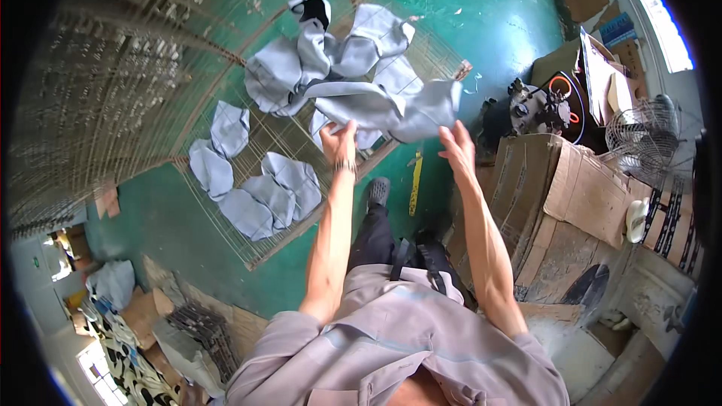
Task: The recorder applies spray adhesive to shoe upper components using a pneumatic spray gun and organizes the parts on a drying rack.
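A long piece of light grey fabric (364, 107) stretches in front of me above a wire mesh rack. My left hand (338, 144) is at the fabric's lower left edge, with fingers and thumb drawn in against it. At the fabric's right end (432, 111), my right hand (457, 152) has its fingers apart, close to the edge. More grey fabric pieces lie on the mesh: a bunched heap (277, 75) beyond my left hand, and a separate group (259, 203) nearer on the left. One piece at the far side shows a black inside (312, 10).
The mesh rack (226, 234) has a wooden edge, with tall wire panels (113, 98) at the left. Cardboard boxes (526, 180), a dark machine (530, 105) and a wire fan guard (643, 131) stand to the right. Yellow tape (415, 184) marks the green floor.
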{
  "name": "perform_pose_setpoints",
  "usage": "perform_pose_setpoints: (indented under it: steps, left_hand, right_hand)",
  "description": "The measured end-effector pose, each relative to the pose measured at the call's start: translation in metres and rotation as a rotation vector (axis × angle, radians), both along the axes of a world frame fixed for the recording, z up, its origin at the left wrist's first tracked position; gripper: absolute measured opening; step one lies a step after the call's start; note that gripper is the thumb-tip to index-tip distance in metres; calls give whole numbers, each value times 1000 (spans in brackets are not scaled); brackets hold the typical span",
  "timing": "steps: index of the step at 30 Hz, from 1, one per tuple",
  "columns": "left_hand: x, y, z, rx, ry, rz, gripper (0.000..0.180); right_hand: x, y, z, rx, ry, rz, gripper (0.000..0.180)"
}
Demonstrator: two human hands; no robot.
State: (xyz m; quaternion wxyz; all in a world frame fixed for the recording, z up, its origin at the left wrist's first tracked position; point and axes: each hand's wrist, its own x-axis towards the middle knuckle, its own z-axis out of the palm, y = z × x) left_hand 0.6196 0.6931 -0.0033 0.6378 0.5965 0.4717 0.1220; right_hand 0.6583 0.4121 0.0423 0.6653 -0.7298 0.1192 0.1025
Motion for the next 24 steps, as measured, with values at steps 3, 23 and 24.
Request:
perform_pose_setpoints:
  steps: [3, 23, 24]
  left_hand:
    - [8, 115, -136, 416, 525, 92, 47]
    - [-28, 77, -103, -118, 137, 175, 58]
    - [-25, 75, -102, -353, 29, 295, 62]
  right_hand:
    - [20, 84, -77, -653, 434, 344, 64]
    - [166, 349, -170, -967, 38, 591, 30]
    - [167, 348, -175, -971, 41, 597, 30]
